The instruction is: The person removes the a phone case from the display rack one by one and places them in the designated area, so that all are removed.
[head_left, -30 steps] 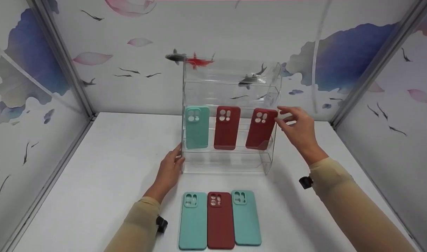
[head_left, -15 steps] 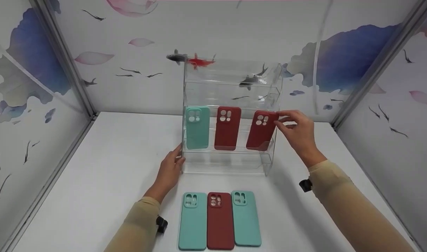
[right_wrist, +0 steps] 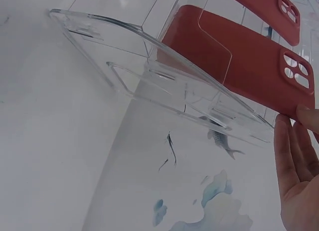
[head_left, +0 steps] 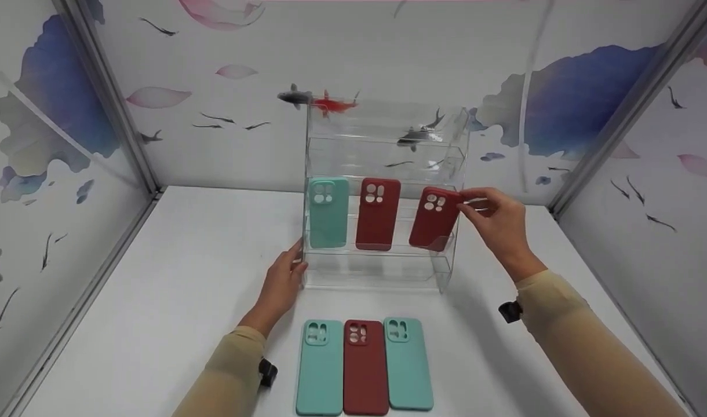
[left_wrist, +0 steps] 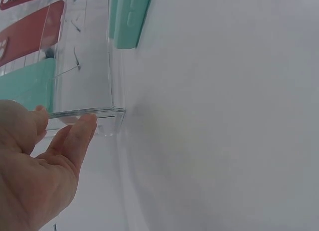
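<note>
A clear acrylic display rack with stepped shelves stands in the middle. My left hand holds the edge of its left side panel between thumb and fingers, as the left wrist view shows. With the right hand I pinch the upper right corner of a red phone case. That case leans to the right, its lower end behind the clear shelf lip. On the same shelf stand another red phone case in the middle and a teal phone case at the left, both nearly upright.
In front of the rack, two teal cases, a left one and a right one, lie flat on the white table with a red case between them. Printed panels enclose the table at the back and sides.
The red case in my right hand has tilted further to the right, its top corner coming slightly lower with the hand. My left hand stays on the rack's side.
</note>
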Motion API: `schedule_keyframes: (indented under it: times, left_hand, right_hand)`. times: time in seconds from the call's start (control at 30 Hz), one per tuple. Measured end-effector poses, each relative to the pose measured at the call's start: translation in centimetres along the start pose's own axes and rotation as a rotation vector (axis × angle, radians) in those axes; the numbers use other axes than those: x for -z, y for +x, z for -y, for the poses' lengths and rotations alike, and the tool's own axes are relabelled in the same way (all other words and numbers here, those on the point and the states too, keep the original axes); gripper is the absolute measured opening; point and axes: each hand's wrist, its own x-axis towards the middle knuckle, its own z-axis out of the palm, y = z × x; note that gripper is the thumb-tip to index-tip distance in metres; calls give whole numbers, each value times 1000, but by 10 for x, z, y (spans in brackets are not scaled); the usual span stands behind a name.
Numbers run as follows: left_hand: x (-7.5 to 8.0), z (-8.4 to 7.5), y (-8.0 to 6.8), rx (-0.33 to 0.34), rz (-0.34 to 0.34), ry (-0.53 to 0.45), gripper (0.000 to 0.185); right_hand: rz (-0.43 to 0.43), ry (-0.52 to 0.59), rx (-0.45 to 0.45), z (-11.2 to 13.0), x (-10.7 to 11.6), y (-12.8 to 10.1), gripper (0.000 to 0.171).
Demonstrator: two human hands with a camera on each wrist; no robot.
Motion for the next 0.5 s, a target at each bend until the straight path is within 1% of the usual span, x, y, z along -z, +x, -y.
schedule_keyframes:
  times: [0.2, 0.4, 0.5]
  left_hand:
    - [0, 0, -1, -11, 0, 2, 58]
    - [0, -1, -1, -4, 0, 5, 59]
    - [0, -1, -1, -2, 2, 7, 59]
  right_hand:
    - [-31, 88, -10, 7, 7, -2, 26]
    - [-100, 148, -21, 17, 19, -1, 28]
    - [-119, 193, -37, 22, 26, -2, 27]
